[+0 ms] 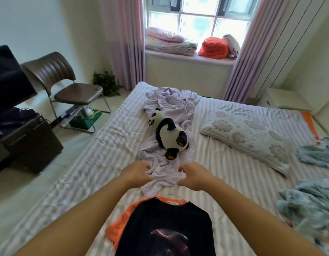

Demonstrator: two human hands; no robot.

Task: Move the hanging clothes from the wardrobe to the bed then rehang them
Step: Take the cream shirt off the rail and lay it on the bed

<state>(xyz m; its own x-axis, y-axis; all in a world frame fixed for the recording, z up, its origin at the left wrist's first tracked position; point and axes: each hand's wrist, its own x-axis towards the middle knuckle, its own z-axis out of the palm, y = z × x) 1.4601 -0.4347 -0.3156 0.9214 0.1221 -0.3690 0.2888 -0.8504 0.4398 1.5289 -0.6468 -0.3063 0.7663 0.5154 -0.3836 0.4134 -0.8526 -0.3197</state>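
While both arms reach out over the bed (pixel 71 163), the left hand (pixel 137 171) and the right hand (pixel 192 175) hover over the near end of a crumpled lilac sheet (pixel 171 111) that runs down the middle of the mattress. Fingers of both hands are loosely curled, the left hand's fingertips touching the cloth; whether either grip actually has hold of a fold I cannot tell. Just behind the hands, toward the bed's near edge, a black shirt (pixel 169 224) lies flat on top of an orange shirt (pixel 121 222), both on a thin wire hanger (pixel 172 195) whose hook points at the lilac sheet. A toy panda (pixel 171 133) lies on that sheet farther up. A flowered pillow (pixel 252 133) sits toward the bed's right side, with light blue clothes (pixel 308 206) bunched along the right edge.
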